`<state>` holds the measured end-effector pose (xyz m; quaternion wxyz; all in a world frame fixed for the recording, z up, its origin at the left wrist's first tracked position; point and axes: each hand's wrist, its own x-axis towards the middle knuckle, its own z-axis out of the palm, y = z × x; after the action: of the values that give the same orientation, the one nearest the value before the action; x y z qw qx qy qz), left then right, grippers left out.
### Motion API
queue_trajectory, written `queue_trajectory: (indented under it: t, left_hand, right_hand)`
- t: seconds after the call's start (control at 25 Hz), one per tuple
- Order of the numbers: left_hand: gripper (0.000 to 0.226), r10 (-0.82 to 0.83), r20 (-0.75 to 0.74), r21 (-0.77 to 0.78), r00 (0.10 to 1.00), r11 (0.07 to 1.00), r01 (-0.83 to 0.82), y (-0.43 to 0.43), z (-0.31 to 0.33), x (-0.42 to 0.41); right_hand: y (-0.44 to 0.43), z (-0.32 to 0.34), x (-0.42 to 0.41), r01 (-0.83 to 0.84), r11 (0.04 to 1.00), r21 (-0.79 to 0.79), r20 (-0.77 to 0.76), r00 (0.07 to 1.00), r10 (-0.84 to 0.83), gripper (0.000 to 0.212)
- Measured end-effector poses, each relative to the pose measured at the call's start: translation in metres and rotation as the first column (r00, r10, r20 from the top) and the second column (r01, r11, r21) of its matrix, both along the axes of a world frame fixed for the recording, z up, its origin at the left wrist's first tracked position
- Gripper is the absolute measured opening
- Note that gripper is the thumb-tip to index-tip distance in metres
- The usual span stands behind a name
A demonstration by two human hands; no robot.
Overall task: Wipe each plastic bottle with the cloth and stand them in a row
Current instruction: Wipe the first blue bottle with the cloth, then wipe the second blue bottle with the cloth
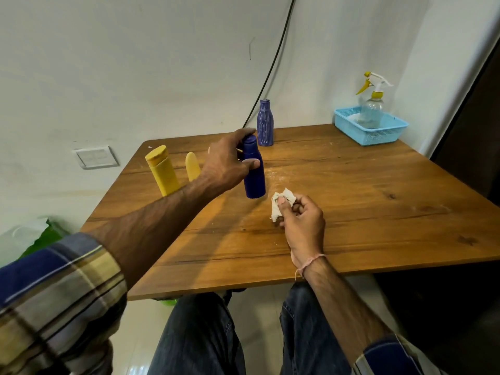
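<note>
The wooden desk [351, 212] carries everything. A light blue basket [378, 136] sits far right of and behind the dark blue bottle [254, 182], with a clear spray bottle [373, 109] standing in it. The left grip [227, 163] is clamped round the dark blue bottle's neck and shoulder, holding it nearly upright; whether its base touches the wood cannot be told. The right grip [303, 220], just right of that bottle, is closed on a crumpled white cloth [278, 204]. A large yellow bottle [162, 171] stands well left of it, a patterned purple bottle [265, 124] just behind it, and a slim yellow bottle [192, 166] near its left.
</note>
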<state>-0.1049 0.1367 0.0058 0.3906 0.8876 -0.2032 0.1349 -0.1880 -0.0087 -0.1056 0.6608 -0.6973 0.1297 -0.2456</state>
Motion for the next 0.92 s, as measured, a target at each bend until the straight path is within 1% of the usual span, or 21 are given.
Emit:
queue_trajectory:
  t: [0.08,0.16,0.28,0.4,0.48,0.56,0.64,0.72,0.8,0.92]
  left_hand:
    - [0.065,-0.005,-0.039,0.072,0.999,0.997,0.008,-0.004,-0.002,0.007]
    - [0.062,-0.007,-0.057,0.104,0.998,0.994,0.012,-0.004,-0.004,0.011]
    - [0.064,-0.019,-0.045,0.154,0.999,0.988,0.025,-0.001,-0.005,0.016]
    - [0.072,-0.041,-0.049,0.199,0.998,0.979,0.05,0.0,-0.002,0.017]
    - [0.074,-0.041,-0.003,0.156,0.999,0.987,0.041,-0.002,0.008,0.017]
    - [0.068,-0.017,0.06,0.056,0.998,0.998,0.014,-0.009,0.028,0.028]
    - [0.055,0.037,0.084,-0.035,0.996,0.999,-0.034,-0.021,0.051,0.052]
    - [0.047,0.082,0.055,-0.043,0.995,0.996,-0.08,-0.035,0.068,0.087]
    - [0.043,0.112,-0.018,0.023,0.993,0.993,-0.112,-0.048,0.076,0.124]
    - [0.044,0.111,-0.069,0.236,0.991,0.967,-0.092,-0.061,0.075,0.173]
  right_hand:
    - [-0.002,0.001,0.0,-0.04,0.997,0.061,0.019,0.999,0.039,0.023]
    - [-0.003,0.001,0.001,-0.095,0.993,0.073,0.03,0.995,0.093,0.033]
    - [-0.013,0.0,0.01,-0.168,0.981,0.094,0.037,0.986,0.165,0.031]
    - [-0.032,0.005,0.023,-0.189,0.969,0.162,-0.006,0.981,0.192,0.035]
    - [-0.044,0.008,0.032,-0.223,0.949,0.224,0.0,0.973,0.229,0.04]
    - [-0.052,0.01,0.039,-0.242,0.935,0.258,0.02,0.969,0.245,0.043]
    - [-0.057,0.01,0.046,-0.215,0.945,0.245,0.023,0.976,0.216,0.042]
    - [-0.059,0.009,0.05,-0.192,0.963,0.19,0.002,0.981,0.196,0.036]
    - [-0.059,0.007,0.051,-0.184,0.972,0.143,-0.019,0.982,0.189,0.031]
    - [-0.057,0.003,0.051,-0.16,0.983,0.092,-0.016,0.987,0.162,0.026]
